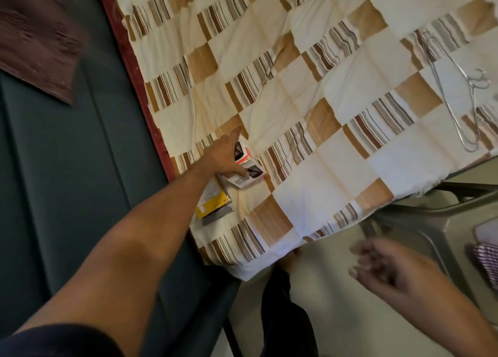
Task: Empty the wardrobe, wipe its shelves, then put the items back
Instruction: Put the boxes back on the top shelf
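A bed with a checked cream, tan and striped cover (pixel 310 92) fills the view. Near its lower left corner lie small boxes: a white and red one (pixel 246 154), a white one with a black picture (pixel 249 177) and a yellow one (pixel 213 204). My left hand (pixel 227 154) reaches out over them with fingers extended, touching the white boxes; whether it holds one is unclear. My right hand (pixel 388 267) hangs blurred beside the bed corner, fingers loosely curled, holding nothing. Wire hangers (pixel 458 92) lie at the right of the bed.
A dark teal panelled wall (pixel 67 168) runs along the bed's left side, with a brown cloth (pixel 35 33) hanging at the upper left. A grey plastic chair or stool (pixel 431 222) with checked cloth (pixel 485 259) stands at the right. Pale floor lies below.
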Demonstrator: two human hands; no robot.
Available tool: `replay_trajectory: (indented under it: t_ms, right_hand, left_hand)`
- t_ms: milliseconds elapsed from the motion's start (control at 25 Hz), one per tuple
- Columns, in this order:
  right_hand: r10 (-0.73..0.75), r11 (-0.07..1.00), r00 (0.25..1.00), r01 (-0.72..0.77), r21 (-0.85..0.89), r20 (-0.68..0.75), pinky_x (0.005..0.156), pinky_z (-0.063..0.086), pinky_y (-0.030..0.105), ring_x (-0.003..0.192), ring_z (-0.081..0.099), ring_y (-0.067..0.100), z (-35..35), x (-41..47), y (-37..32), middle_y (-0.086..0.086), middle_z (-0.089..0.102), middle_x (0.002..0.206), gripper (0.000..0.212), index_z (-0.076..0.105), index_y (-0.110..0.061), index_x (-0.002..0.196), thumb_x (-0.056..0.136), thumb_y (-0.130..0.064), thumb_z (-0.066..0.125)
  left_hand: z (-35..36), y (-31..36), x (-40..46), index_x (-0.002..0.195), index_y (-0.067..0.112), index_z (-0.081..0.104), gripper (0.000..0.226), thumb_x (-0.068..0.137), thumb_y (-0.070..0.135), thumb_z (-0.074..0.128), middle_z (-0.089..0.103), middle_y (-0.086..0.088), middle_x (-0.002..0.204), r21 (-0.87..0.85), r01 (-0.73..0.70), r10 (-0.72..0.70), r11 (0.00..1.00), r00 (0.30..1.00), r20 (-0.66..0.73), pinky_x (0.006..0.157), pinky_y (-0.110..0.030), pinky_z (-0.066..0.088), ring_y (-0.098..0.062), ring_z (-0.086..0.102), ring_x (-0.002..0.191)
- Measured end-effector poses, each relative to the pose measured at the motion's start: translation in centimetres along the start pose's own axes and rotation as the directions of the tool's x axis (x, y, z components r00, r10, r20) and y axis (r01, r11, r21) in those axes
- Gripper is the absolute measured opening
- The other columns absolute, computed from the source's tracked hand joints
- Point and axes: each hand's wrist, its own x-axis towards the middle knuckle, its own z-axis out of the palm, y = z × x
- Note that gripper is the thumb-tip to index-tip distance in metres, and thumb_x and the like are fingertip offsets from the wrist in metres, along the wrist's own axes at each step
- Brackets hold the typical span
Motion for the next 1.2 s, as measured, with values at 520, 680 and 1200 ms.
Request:
replay_trajectory:
  t_ms: [520,680,1200]
  right_hand:
    - [-0.013,0.934,0.979,-0.061,0.352,0.205,0.092,0.057,0.036,0.123,0.054,0.011,-2.3,6.1,-3.9,-0.013,0.050,0.136,0.108,0.024,-0.057,0.145,0.056,-0.052,0.085]
    - [0.028,0.914,0.989,-0.084,0.396,0.146,0.077,0.054,0.021,0.117,0.052,-0.002,-1.4,5.4,-2.5,-0.026,0.049,0.126,0.100,0.026,-0.061,0.140,0.057,-0.048,0.083]
    - [0.212,0.855,0.972,-0.236,0.462,0.103,0.099,0.052,0.051,0.122,0.060,0.011,0.9,2.2,2.7,-0.014,0.061,0.133,0.106,0.029,-0.062,0.142,0.051,-0.062,0.083]
  left_hand:
    - [-5.7,14.6,-9.9,0.158,0.036,-0.002,0.123,0.074,0.028,0.087,0.060,-0.007,0.138,-0.470,-0.273,0.517,0.840,0.667,0.537,0.102,-0.041,0.053,-0.019,0.064,0.120]
    - [-3.4,8.5,-8.7,0.152,0.026,0.034,0.083,0.083,0.041,0.079,0.054,-0.003,0.137,-0.473,-0.196,0.280,0.859,0.953,0.114,0.102,-0.038,0.052,-0.014,0.061,0.117]
    - [11.4,-6.3,-5.4,0.155,0.036,0.011,0.111,0.072,0.054,0.083,-0.015,-0.010,0.164,0.516,0.183,-0.190,0.837,0.981,-0.041,0.092,-0.072,0.045,-0.044,-0.012,0.150]
